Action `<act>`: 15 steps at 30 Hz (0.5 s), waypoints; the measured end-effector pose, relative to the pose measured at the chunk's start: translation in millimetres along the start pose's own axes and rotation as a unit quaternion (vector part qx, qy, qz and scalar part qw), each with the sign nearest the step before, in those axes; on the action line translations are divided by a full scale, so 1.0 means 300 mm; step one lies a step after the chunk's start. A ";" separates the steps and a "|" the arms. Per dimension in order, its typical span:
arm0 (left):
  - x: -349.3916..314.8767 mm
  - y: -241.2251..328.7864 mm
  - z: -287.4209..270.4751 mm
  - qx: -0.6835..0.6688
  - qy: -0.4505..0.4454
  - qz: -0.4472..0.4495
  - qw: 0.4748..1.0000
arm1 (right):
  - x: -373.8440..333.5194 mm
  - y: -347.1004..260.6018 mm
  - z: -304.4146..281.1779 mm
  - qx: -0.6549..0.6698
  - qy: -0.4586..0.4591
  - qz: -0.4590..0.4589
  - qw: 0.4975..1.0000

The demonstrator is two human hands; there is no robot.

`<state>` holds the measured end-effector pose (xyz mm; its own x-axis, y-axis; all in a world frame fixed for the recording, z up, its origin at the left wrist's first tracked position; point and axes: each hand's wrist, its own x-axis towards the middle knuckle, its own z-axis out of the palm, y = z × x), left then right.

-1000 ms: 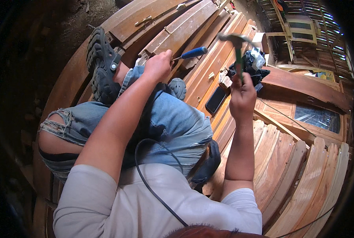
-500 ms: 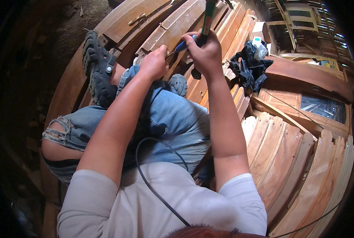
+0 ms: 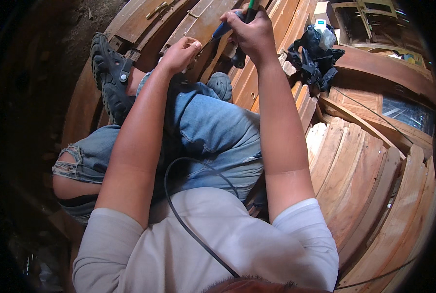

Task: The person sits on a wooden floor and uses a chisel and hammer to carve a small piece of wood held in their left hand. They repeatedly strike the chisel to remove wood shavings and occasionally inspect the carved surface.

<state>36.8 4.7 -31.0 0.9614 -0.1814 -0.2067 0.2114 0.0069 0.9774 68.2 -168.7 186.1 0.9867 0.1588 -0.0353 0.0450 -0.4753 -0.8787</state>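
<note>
My right hand (image 3: 253, 35) is closed around two tools at once. One is a screwdriver-like tool with a blue handle (image 3: 221, 31), its thin shaft slanting down toward my left hand. The other has a long black and green handle (image 3: 238, 57); its upper end is cut off by the picture's top edge, so its head is out of sight. Close to the thin shaft, my left hand (image 3: 178, 54) has its fingers curled in toward the thumb. Whatever it pinches is too small or hidden to name. Both hands are above brown wooden panels (image 3: 210, 17).
My bent legs in torn jeans (image 3: 218, 127) and a dark clog (image 3: 111, 73) lie below the hands. A black plastic bag (image 3: 315, 61) sits to the right on the wood. Stacked wooden slats (image 3: 350, 180) fill the right side. A black cable (image 3: 179, 215) loops over my lap.
Both hands have moved farther from my body, and the left fingers have shifted slightly. The right hand keeps hold of both tools. The whole view has tilted a little.
</note>
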 end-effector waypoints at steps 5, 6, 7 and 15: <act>-0.037 0.040 0.007 0.041 0.006 0.029 0.999 | -0.045 0.055 -0.018 0.095 0.039 -0.036 0.994; -0.042 0.055 0.007 0.052 -0.001 0.027 0.998 | -0.052 0.074 -0.035 0.062 0.055 -0.027 0.996; -0.047 0.072 0.006 0.062 -0.009 0.024 0.998 | -0.060 0.093 -0.050 0.092 0.057 -0.026 0.994; -0.059 0.089 -0.001 0.086 0.009 0.013 0.996 | -0.144 0.123 -0.056 0.223 0.069 -0.017 0.972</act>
<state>25.5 8.3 -1.4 0.9696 -0.1660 -0.1797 0.1539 -0.1574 0.9755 29.9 -207.6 163.0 0.9988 0.0351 0.0355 0.0371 -0.0454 -0.9983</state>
